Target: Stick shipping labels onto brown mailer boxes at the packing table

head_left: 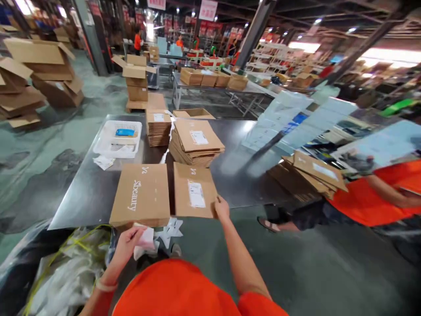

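Observation:
My right hand (222,208) pinches the near right corner of a flat cardboard box (182,193), which lies on the metal table (85,175) and bears a white label (196,195). Left of it is a stack of flattened cardboard boxes (141,188) printed "beauty". Below that stack's near edge, my left hand (127,244) is closed on a wad of white and pinkish paper (145,238); whether these are labels I cannot tell. Just behind the labelled box rises a pile of flattened boxes (197,136), the top one also labelled.
A white plastic basket (138,140) with a blue packet (125,132) stands at the table's left. Farther back is another box stack (158,131). A bag of white plastic (66,267) sits at lower left. At right, a co-worker in an orange shirt (371,193) is beside more cardboard (305,175).

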A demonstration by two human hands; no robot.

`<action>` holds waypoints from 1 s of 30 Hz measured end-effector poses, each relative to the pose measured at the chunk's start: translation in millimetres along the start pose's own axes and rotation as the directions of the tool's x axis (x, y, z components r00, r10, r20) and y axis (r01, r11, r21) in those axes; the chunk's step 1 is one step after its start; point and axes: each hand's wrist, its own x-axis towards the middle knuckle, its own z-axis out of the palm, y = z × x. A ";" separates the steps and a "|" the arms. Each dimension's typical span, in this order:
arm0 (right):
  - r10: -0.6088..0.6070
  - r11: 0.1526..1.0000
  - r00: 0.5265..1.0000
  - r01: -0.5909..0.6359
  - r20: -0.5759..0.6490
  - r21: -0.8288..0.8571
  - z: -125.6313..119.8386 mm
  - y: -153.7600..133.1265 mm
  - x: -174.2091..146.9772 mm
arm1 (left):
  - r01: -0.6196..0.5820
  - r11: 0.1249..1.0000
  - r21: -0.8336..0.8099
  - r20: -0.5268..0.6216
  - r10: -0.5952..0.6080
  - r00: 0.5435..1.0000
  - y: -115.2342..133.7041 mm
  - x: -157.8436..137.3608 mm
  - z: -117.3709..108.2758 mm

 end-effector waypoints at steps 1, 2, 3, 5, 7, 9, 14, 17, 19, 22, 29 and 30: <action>0.040 0.999 0.999 -0.040 -0.002 -0.010 -8.0 15.3 11.9 | 0.036 0.998 -0.055 0.024 -0.034 0.999 -1.0 -4.0 0.5; 0.075 0.997 0.997 -0.074 0.007 -0.027 -13.5 26.7 21.7 | 0.072 0.992 -0.108 0.051 -0.067 0.996 -1.2 -8.0 0.9; 0.092 0.995 0.996 -0.092 0.009 -0.036 -16.2 34.4 29.3 | 0.104 0.982 -0.155 0.073 -0.094 0.993 -0.3 -12.0 1.6; 0.111 0.993 0.994 -0.110 0.014 -0.052 -13.4 41.5 38.4 | 0.142 0.968 -0.207 0.089 -0.126 0.988 4.4 -19.5 4.9; 0.109 0.992 0.994 -0.108 0.018 -0.070 -2.9 43.1 40.8 | 0.156 0.961 -0.229 0.051 -0.149 0.988 10.1 -25.9 10.1; 0.090 0.992 0.996 -0.088 0.020 -0.084 10.7 43.2 39.5 | 0.169 0.950 -0.261 0.010 -0.172 0.985 13.1 -31.3 15.0; 0.003 0.993 0.999 -0.009 -0.045 -0.118 39.4 26.7 32.0 | 0.166 0.933 -0.318 -0.055 -0.193 0.980 4.3 -42.9 18.5; -0.106 0.986 0.992 0.097 -0.064 -0.134 54.8 -7.3 4.1 | 0.113 0.950 -0.291 -0.159 -0.165 0.973 1.7 -50.6 19.1; -0.403 0.915 0.902 0.401 0.154 0.047 68.9 -33.8 -36.2 | 0.087 0.953 -0.291 -0.208 -0.152 0.966 5.5 -55.4 20.8; -0.762 0.644 0.327 0.483 0.560 0.593 94.7 -62.8 -117.5 | 0.058 0.905 -0.421 -0.235 -0.171 0.957 14.3 -55.7 19.4; -0.629 0.752 0.302 0.005 0.716 0.659 120.9 -84.2 -209.2 | 0.022 0.651 -0.759 -0.401 -0.494 0.771 1.5 -40.0 -12.2; -0.614 0.753 0.351 -0.005 0.706 0.658 120.4 -87.5 -209.4 | 0.050 0.627 -0.778 -0.369 -0.520 0.771 -3.0 -43.3 -11.0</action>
